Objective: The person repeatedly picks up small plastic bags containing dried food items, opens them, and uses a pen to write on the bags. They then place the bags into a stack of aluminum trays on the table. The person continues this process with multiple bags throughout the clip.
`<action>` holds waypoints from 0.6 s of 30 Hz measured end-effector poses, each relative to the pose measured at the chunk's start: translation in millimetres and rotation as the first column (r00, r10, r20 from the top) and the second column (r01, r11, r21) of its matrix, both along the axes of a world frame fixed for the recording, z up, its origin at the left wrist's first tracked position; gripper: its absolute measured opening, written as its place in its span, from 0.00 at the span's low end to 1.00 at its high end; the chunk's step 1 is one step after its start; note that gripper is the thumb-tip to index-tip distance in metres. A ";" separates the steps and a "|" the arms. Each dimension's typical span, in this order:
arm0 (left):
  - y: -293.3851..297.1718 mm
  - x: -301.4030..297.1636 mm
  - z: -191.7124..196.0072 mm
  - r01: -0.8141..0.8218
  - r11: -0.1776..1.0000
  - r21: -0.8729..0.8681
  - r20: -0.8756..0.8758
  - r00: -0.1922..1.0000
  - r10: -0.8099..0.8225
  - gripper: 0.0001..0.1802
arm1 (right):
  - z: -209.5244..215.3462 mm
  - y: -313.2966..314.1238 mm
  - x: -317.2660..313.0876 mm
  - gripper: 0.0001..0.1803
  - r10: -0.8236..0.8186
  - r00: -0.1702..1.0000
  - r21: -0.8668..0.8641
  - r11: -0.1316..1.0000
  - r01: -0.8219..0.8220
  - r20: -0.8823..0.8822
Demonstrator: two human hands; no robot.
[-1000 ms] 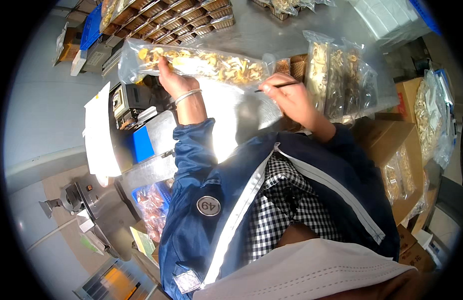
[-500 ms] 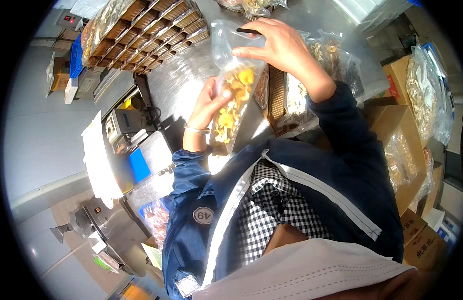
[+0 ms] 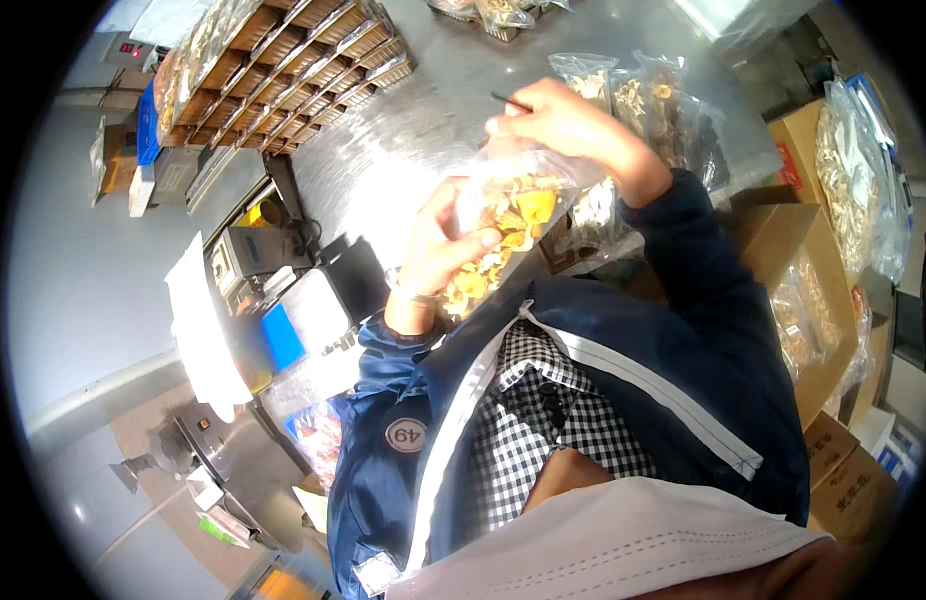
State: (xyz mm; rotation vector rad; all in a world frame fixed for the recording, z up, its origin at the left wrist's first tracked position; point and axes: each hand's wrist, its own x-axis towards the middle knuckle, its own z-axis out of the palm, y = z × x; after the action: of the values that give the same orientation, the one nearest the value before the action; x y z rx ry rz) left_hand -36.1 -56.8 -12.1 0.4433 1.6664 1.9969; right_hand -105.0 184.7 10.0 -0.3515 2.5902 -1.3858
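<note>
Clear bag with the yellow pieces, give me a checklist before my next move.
1. Left hand has a grip on the clear bag: ok, thumb across its front.
2. Yellow pieces inside the bag: ok, visible through it.
3. Right hand free: not ok, it holds a thin dark stick.
4. Bag's upper end closed: cannot tell, blurred near the right hand.
5. Stacked brown trays apart from both hands: ok.

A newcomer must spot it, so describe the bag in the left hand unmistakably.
Start at the metal table beyond the dark blue jacket. At its near side, the left hand grips a clear plastic bag. Bright yellow pieces inside set it apart from the pale and dark-filled bags to its right.
</note>
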 end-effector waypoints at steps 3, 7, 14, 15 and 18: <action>1.8 -5.4 2.6 -0.037 0.998 0.058 -0.078 0.996 0.042 0.31 | -5.3 -8.2 10.5 0.21 0.003 0.967 -0.215 0.975 0.054 0.255; 17.2 -17.0 23.7 -0.153 0.986 0.069 -0.447 0.879 0.168 0.37 | -0.3 -13.2 15.4 0.19 0.062 0.908 -0.362 0.927 0.102 0.415; 4.4 -60.0 17.6 -0.195 0.974 0.115 -0.336 0.915 0.223 0.22 | -26.2 -43.0 11.0 0.11 -0.438 0.899 -0.782 0.552 0.289 0.023; -3.2 -69.6 15.4 -0.258 0.964 0.071 -0.330 0.905 0.267 0.21 | -30.2 -41.1 7.4 0.11 -0.514 0.835 -0.680 0.685 0.260 -0.198; -6.9 -104.1 19.7 -0.403 0.899 0.168 -0.295 0.850 0.436 0.17 | -4.6 -38.8 3.4 0.16 -0.380 0.869 -0.534 0.829 0.167 -0.318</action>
State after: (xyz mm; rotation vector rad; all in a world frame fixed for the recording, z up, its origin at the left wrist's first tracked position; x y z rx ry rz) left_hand -140.2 -63.7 7.6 0.4992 2.0102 2.4415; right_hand -101.6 145.9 5.3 -0.3737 2.6392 -2.3250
